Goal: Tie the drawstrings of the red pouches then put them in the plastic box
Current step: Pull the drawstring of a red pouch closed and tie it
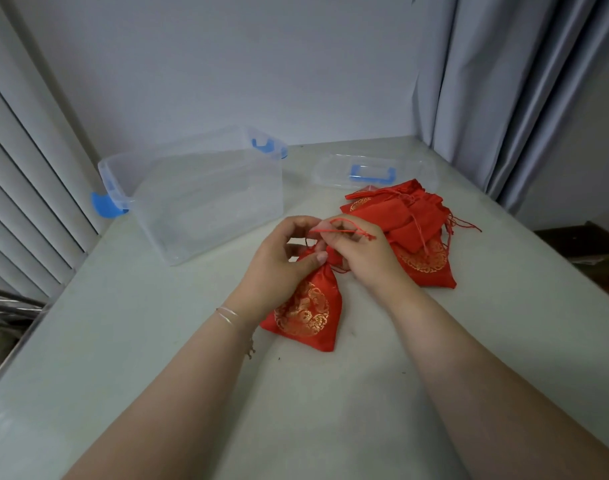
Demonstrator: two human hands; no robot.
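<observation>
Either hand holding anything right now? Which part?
Both. Left hand grips the pouch at its gathered neck. Right hand pinches the drawstring, looped above the neck.

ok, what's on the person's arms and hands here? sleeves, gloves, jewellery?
Both forearms are bare: no sleeves and no gloves in view. The left hand has a thin, clear or silvery bangle at the wrist, with a small dark dangling piece just below it. The right hand and its wrist show nothing worn.
</observation>
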